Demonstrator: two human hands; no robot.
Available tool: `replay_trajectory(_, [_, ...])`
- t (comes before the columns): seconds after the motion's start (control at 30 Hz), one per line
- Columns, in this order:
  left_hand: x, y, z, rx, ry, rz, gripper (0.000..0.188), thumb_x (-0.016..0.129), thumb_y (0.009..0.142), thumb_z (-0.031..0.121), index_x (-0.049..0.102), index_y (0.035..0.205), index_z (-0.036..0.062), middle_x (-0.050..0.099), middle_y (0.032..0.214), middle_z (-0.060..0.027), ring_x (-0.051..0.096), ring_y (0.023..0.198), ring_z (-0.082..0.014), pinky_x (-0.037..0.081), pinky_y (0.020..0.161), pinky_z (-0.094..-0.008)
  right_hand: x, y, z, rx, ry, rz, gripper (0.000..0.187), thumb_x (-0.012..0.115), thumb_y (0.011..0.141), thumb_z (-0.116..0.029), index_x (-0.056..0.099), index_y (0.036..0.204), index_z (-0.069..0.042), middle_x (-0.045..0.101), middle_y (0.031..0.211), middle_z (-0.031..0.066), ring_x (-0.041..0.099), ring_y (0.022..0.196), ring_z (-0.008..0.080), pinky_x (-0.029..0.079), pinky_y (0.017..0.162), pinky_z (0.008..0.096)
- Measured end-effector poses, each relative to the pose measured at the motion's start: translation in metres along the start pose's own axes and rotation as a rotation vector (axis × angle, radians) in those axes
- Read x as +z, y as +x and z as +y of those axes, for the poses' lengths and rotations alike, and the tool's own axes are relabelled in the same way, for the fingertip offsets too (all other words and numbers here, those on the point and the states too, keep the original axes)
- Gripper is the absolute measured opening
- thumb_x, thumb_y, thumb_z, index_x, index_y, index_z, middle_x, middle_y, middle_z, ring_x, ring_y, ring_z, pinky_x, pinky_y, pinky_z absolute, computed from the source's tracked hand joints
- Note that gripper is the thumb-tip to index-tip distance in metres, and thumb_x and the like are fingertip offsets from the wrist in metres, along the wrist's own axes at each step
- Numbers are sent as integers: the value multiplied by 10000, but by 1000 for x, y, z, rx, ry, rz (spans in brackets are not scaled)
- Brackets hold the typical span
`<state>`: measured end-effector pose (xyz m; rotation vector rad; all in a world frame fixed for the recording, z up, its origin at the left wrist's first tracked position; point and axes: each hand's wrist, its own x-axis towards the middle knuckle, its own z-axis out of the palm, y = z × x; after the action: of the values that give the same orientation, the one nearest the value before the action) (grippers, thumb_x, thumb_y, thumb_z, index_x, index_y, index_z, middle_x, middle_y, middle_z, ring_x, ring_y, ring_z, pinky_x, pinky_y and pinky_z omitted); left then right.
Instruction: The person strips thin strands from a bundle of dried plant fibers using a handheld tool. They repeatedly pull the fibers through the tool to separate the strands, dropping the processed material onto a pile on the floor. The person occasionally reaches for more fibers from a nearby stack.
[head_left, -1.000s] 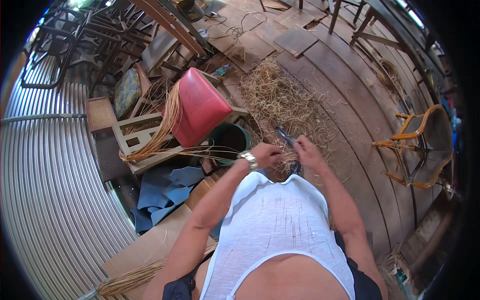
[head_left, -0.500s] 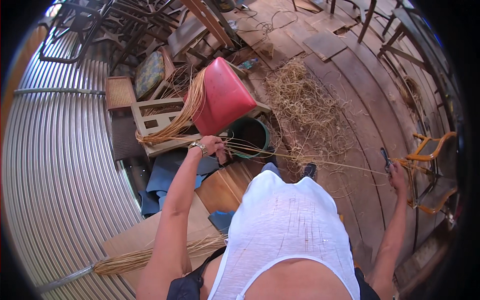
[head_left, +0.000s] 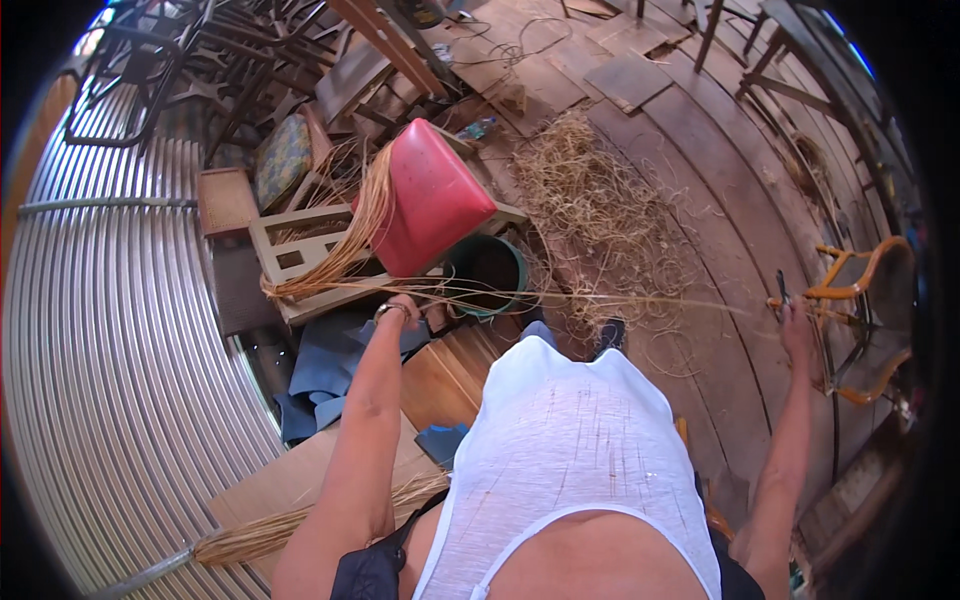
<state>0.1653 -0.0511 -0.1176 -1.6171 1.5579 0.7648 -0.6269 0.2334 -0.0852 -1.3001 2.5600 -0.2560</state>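
A long thin cane strip (head_left: 650, 300) stretches across in front of me, blurred by motion, between my two hands. My left hand (head_left: 404, 309), with a wristwatch, is closed beside the red-seated chair (head_left: 435, 205), and the strip's near end runs to its fingers. Far out to the right, my right hand (head_left: 797, 325) grips a small dark hand tool (head_left: 783, 284) that points upward; its exact kind is too small to tell. The strip's other end reaches this hand. A bundle of cane strips (head_left: 362, 225) drapes over the chair, some crossing above the green bucket (head_left: 522, 275).
Tangled cane shavings (head_left: 600, 200) cover the plank floor ahead. A wooden chair frame (head_left: 860, 285) stands close by my right hand. Another cane bundle (head_left: 250, 535) lies at the lower left beside the corrugated metal wall (head_left: 120, 380). Stacked chair frames (head_left: 130, 85) fill the far left.
My left hand has moved slightly left and down. My right hand has risen a little. The strip, nearly straight before, now bows upward and blurs.
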Motion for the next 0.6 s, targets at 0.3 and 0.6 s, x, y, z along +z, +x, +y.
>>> replay_trajectory(0.3, [43, -18, 248, 490, -1186, -630, 148, 587, 923, 188, 610, 1003, 66, 623, 786, -30, 572, 616, -112, 531, 612, -285, 68, -87, -113, -26, 534, -260, 120, 524, 940, -191, 534, 918, -74, 518, 704, 15, 488, 580, 116, 418, 517, 304])
replay_trajectory(0.6, [-9, -58, 335, 657, -1380, -628, 128, 518, 960, 201, 539, 1047, 110, 634, 820, -47, 605, 649, -109, 512, 531, -265, 39, -150, -220, 201, 608, -315, 174, 524, 915, -214, 513, 961, -46, 605, 750, 142, 628, 713, 255, 468, 623, 389])
